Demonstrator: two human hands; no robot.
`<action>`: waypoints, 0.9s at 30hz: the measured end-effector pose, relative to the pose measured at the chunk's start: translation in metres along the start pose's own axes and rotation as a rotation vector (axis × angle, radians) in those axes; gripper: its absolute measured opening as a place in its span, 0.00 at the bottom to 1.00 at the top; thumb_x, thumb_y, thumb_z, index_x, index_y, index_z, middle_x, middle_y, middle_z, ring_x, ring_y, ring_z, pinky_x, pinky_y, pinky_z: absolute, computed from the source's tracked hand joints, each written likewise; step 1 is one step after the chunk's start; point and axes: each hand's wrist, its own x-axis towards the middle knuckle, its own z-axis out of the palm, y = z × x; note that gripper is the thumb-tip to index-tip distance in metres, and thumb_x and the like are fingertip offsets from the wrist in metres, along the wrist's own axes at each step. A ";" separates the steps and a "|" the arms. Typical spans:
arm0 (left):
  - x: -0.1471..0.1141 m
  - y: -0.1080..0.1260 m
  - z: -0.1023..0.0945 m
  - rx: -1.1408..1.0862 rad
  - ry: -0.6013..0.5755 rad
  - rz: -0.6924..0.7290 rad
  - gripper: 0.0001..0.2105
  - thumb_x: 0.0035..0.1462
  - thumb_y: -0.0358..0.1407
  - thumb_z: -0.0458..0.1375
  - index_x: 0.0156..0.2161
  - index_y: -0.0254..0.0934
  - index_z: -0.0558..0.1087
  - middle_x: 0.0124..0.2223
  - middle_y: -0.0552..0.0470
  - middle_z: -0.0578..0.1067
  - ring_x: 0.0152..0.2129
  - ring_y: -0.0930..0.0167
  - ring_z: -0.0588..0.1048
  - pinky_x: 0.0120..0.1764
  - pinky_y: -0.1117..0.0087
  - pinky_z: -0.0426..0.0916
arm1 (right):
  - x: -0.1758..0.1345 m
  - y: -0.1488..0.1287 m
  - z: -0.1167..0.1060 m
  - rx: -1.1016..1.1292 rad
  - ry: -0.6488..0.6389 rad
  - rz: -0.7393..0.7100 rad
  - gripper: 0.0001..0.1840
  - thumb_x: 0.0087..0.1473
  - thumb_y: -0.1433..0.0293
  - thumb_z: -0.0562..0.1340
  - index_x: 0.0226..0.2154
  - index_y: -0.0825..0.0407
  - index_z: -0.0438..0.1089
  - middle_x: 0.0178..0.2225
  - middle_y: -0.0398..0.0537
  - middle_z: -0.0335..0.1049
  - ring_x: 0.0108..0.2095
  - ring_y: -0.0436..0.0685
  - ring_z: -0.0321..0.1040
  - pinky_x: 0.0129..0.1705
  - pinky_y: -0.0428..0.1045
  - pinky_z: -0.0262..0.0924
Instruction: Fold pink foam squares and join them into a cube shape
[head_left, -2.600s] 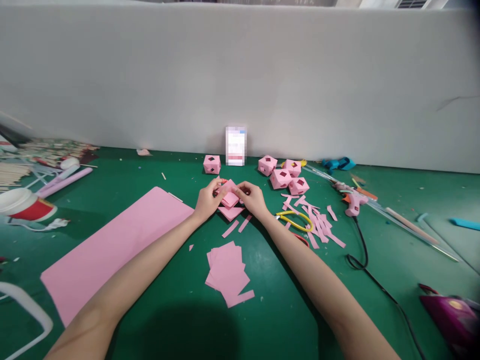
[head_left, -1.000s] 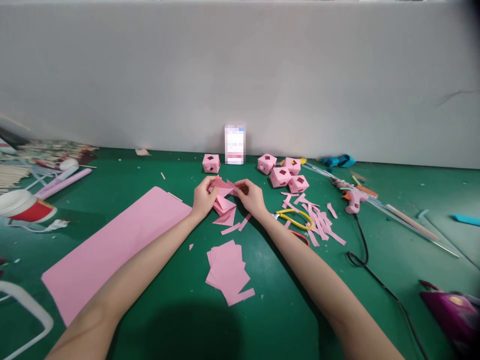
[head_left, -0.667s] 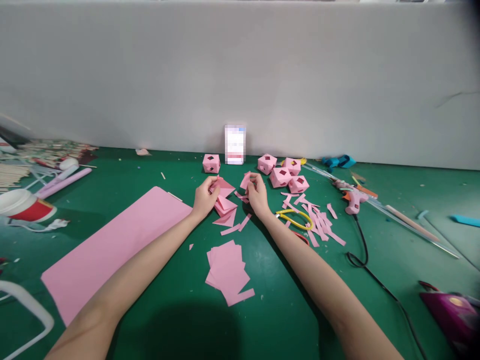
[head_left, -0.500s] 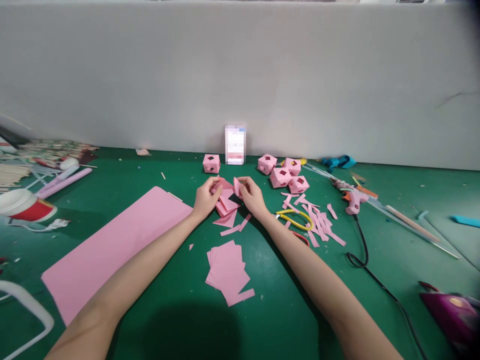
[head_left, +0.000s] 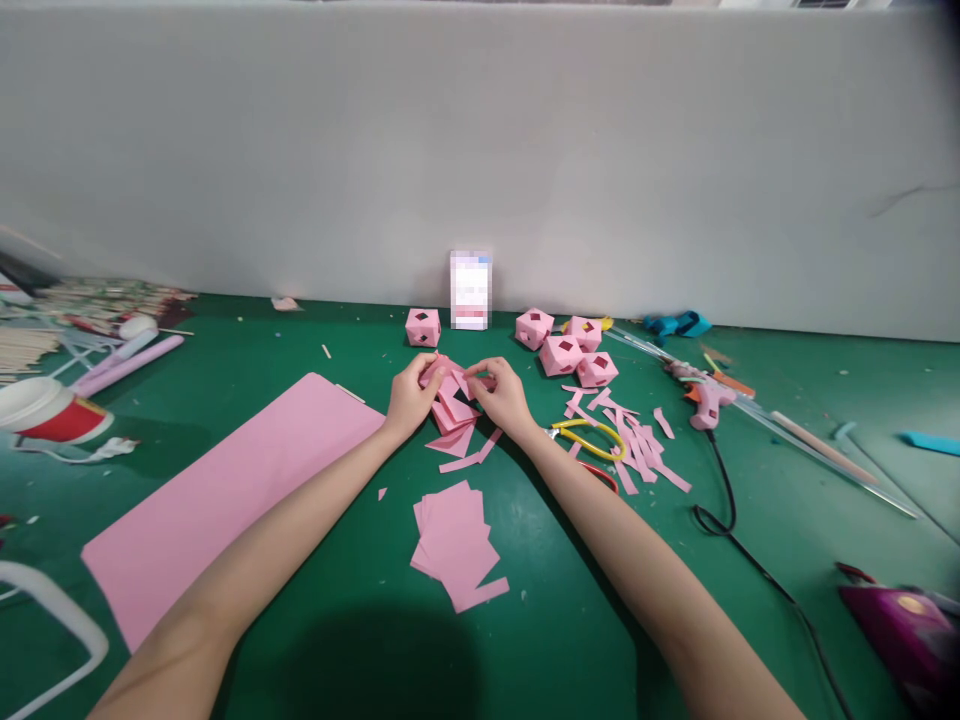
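Between my hands is a folded pink paper piece (head_left: 452, 396) with a diamond-shaped cutout. My left hand (head_left: 411, 396) is closed on its left side, thumb in front. At the right edge, my right hand (head_left: 501, 388) pinches a flap of the same paper between thumb and fingers. Part of the piece is hidden behind the fingers. Below it lie a pink paper triangle and thin strips (head_left: 460, 463). Nearer to me rests a loose stack of pink paper squares (head_left: 456, 545). Finished-looking pink paper cubes (head_left: 561, 355) with diamond holes stand beyond my right hand, and one cube (head_left: 423, 327) stands alone behind my left.
Yellow-handled scissors (head_left: 592, 438) lie among pink offcuts (head_left: 645, 450) on the right. Farther right are a pink glue gun (head_left: 711, 400) and its black cord (head_left: 757, 570). A large pink sheet (head_left: 240, 500) and a lidded cup (head_left: 52, 410) occupy the left. A phone (head_left: 471, 290) leans against the partition.
The right-hand flap, raised and standing apart before, is now folded in against the paper piece. My right hand has shifted slightly left with it, while my left hand stays in place.
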 end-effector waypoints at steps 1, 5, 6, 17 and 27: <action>0.000 0.000 0.000 -0.002 0.000 -0.003 0.12 0.62 0.43 0.56 0.44 0.39 0.73 0.44 0.49 0.79 0.42 0.65 0.77 0.48 0.66 0.69 | 0.000 0.000 0.000 0.001 -0.011 -0.005 0.07 0.51 0.73 0.60 0.33 0.49 0.73 0.39 0.48 0.72 0.43 0.56 0.70 0.49 0.52 0.64; 0.000 0.003 0.000 -0.047 -0.058 0.015 0.13 0.62 0.44 0.56 0.46 0.39 0.73 0.47 0.47 0.79 0.45 0.65 0.77 0.50 0.66 0.69 | 0.000 0.002 0.000 -0.007 0.006 -0.008 0.07 0.51 0.72 0.61 0.34 0.49 0.73 0.39 0.48 0.73 0.42 0.56 0.70 0.48 0.53 0.65; 0.000 0.004 0.000 -0.053 -0.080 0.026 0.14 0.61 0.44 0.57 0.47 0.39 0.73 0.49 0.47 0.79 0.46 0.64 0.77 0.51 0.65 0.69 | 0.000 0.003 0.000 0.001 0.027 0.007 0.07 0.51 0.71 0.61 0.34 0.49 0.73 0.39 0.48 0.74 0.42 0.56 0.70 0.48 0.53 0.65; -0.002 0.005 0.001 -0.167 -0.256 0.060 0.19 0.55 0.43 0.64 0.51 0.39 0.73 0.54 0.44 0.77 0.52 0.61 0.76 0.57 0.60 0.69 | 0.005 0.014 -0.003 0.325 0.120 0.291 0.16 0.47 0.59 0.65 0.36 0.52 0.71 0.38 0.48 0.74 0.27 0.49 0.65 0.29 0.46 0.62; 0.000 0.001 0.001 -0.200 -0.261 0.007 0.18 0.58 0.46 0.61 0.49 0.38 0.74 0.52 0.44 0.78 0.49 0.60 0.77 0.52 0.62 0.70 | 0.005 0.016 -0.001 0.337 0.105 0.285 0.17 0.47 0.58 0.66 0.37 0.52 0.71 0.35 0.45 0.73 0.24 0.47 0.62 0.26 0.45 0.61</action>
